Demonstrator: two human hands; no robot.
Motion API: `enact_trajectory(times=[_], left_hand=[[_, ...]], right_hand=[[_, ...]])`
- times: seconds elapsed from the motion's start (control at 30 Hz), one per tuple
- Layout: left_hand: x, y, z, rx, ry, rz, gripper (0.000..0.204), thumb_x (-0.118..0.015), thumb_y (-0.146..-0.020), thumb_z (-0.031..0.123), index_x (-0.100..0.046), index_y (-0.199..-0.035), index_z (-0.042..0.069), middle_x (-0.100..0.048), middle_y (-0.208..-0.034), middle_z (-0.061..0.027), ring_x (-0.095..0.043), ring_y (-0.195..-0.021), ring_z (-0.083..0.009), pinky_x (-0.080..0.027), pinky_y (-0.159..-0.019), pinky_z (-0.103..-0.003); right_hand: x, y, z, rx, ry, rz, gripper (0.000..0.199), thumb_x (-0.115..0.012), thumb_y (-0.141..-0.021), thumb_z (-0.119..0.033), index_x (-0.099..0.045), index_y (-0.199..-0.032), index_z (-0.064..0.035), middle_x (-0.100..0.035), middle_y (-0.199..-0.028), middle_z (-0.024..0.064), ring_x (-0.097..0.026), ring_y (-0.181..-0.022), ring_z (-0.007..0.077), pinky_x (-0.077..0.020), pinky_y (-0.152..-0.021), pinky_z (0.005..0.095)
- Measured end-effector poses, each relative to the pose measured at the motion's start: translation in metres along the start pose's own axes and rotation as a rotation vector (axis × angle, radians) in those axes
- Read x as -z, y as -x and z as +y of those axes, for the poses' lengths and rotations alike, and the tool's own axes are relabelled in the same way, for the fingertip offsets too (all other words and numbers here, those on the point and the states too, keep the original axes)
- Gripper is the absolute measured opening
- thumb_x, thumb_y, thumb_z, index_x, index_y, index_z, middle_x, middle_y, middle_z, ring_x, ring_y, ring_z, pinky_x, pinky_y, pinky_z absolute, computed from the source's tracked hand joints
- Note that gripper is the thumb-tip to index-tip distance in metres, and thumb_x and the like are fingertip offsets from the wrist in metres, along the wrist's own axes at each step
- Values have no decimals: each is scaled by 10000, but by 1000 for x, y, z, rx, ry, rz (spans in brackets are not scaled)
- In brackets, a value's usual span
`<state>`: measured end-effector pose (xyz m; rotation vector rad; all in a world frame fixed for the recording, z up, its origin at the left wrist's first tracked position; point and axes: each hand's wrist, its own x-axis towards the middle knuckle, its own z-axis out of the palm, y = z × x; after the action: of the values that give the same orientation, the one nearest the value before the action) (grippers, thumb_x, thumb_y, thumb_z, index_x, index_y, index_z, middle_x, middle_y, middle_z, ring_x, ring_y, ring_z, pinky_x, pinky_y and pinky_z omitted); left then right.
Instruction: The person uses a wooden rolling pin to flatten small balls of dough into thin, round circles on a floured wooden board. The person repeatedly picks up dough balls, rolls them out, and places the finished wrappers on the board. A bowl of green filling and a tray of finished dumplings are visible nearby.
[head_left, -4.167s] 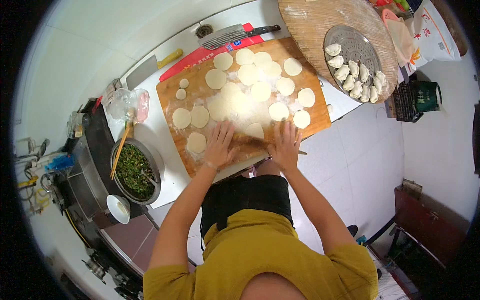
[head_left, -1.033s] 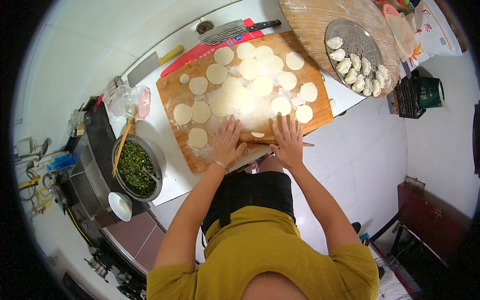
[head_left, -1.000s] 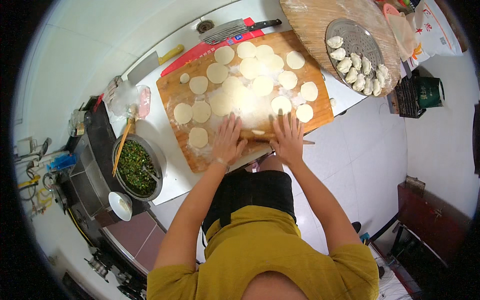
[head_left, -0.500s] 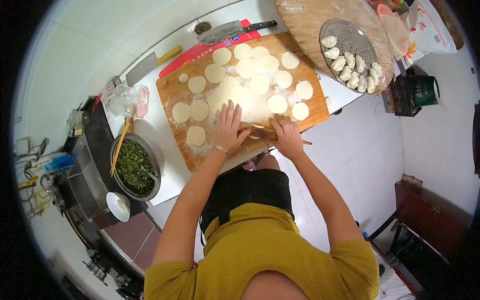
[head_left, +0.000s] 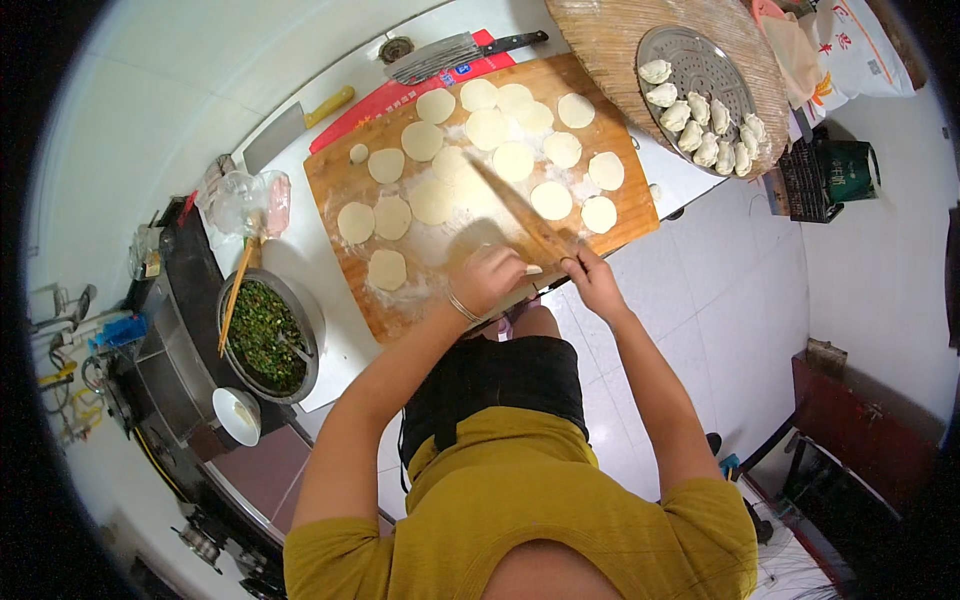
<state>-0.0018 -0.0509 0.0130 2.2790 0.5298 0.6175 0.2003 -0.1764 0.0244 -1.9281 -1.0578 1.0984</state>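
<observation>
My right hand grips one end of a slim wooden rolling pin, which slants up and left over the floured board. My left hand is closed at the board's near edge. A pale bit of dough sticks out at its fingertips, mostly hidden by the fingers. Several round dough wrappers lie spread over the wooden board, some overlapping near its middle. One small unrolled dough piece lies toward the board's left side.
Left of the board stands a bowl of chopped green filling with chopsticks across its rim. A cleaver and a dark-handled knife lie behind. Filled dumplings sit on a perforated metal tray at the far right.
The rolling pin has swung from lying crosswise under both hands to slanting away in my right hand. My left hand has left the pin and curled around a dough piece.
</observation>
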Motion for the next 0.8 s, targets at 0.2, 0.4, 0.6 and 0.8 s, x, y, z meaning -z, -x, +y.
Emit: enact_trajectory(times=[0.2,0.4,0.6,0.8], left_hand=[[-7,23,-11,813,158,310,346,-667,-838,178,-559,-1134,34,-569,-1173,-175,-588,-1038,-332,-472,-898,-421],[27,28,-5,393,-546,30,638,-602,-878,253,-375,-1427,21,-326,-1505,-206,-321,-1369,-413,-277,-1122,-500],[13,-7,-36,499,-465,77,776,-620,-855,311,-272,-1491,37,-258,-1547,-193,-250,-1409,-424,-217,-1151,-527],[10,40,-7,491,-469,9,804,-621,-862,352,-254,-1492,14,-247,-1549,-209,-247,-1409,-423,-204,-1158,-512]], right_hand=[[12,4,-3,165,309,161,313,-629,-916,-219,-576,-1151,-19,-627,-991,181,-627,-867,340,-520,-758,396],[-10,-23,2,421,708,-92,436,-653,-880,-292,-537,-1245,-85,-584,-1223,134,-577,-1104,318,-464,-938,430],[-8,-88,-25,471,912,233,662,-558,-906,-454,-345,-1483,-209,-277,-1557,124,-275,-1415,375,-217,-1147,546],[-19,-42,-10,393,985,90,755,-601,-853,-482,-307,-1506,-242,-227,-1581,119,-220,-1435,407,-147,-1136,626]])
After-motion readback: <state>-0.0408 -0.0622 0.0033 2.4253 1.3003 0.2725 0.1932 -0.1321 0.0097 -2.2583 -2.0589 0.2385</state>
